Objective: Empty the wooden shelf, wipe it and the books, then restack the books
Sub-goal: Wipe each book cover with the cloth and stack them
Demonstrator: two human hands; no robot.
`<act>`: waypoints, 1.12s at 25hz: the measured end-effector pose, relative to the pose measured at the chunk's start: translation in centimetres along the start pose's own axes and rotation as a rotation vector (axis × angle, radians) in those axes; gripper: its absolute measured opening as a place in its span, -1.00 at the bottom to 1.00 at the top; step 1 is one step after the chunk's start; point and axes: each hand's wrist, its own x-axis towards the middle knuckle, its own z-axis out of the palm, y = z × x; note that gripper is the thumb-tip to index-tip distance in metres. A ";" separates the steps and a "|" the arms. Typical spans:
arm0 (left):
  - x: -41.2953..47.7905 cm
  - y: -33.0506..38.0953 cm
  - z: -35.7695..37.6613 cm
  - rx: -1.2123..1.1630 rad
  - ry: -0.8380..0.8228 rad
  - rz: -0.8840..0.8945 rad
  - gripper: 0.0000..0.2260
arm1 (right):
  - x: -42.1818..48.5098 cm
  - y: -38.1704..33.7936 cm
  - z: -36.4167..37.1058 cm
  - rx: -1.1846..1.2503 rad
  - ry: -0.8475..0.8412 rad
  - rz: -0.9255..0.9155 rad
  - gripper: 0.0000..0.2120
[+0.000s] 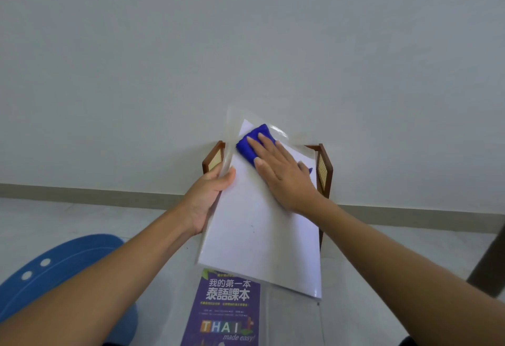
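My left hand [209,198] grips the left edge of a white book in a clear plastic cover [259,236], held tilted in front of me. My right hand [284,176] lies flat on the book's upper part and presses a folded blue cloth [251,140] against it with the fingertips. Behind the book stands the small wooden shelf [323,170] with cane side panels, mostly hidden; only its two side posts show. A purple Thai language book [226,310] lies flat on the floor below the held book.
A white wall with a beige skirting board [95,195] runs behind the shelf. A blue mat or seat [62,269] lies at the lower left on the pale tiled floor. A dark furniture leg [489,263] stands at the right edge.
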 end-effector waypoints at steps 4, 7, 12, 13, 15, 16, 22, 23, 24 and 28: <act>-0.1 0.3 -0.5 0.003 0.018 0.023 -0.73 | 0.2 3.5 -0.7 0.048 0.070 0.300 -0.51; -0.2 0.2 -0.5 0.001 0.048 0.021 -0.79 | -0.1 3.2 -0.4 0.095 -0.001 0.257 -0.52; 0.1 0.3 -1.1 -0.044 0.158 0.053 -0.73 | -0.7 0.0 1.1 0.218 -0.117 0.046 -0.55; 0.1 0.4 -1.4 -0.058 0.180 0.059 -0.75 | -0.8 -0.4 1.7 0.183 -0.139 -0.029 -0.56; 0.0 0.4 -1.7 -0.085 0.214 0.062 -0.79 | -1.0 -1.1 3.5 0.070 -0.153 -0.184 -0.56; -0.1 0.3 -1.9 -0.089 0.234 0.057 -0.81 | -1.2 -1.3 4.6 0.030 -0.154 -0.259 -0.55; -0.4 0.6 -2.2 -0.077 0.278 0.053 -0.80 | -1.1 0.3 4.8 0.141 -0.122 -0.127 -0.62; -0.3 0.7 -2.1 -0.068 0.283 0.055 -0.78 | -1.0 0.4 4.5 0.174 -0.121 -0.050 -0.62; -0.3 0.7 -2.0 -0.061 0.286 0.055 -0.76 | -1.1 0.3 4.3 0.207 -0.119 0.000 -0.61; -0.2 0.6 -2.1 -0.105 0.315 0.045 -0.79 | -3.2 -2.3 4.6 0.235 -0.202 -0.069 -0.64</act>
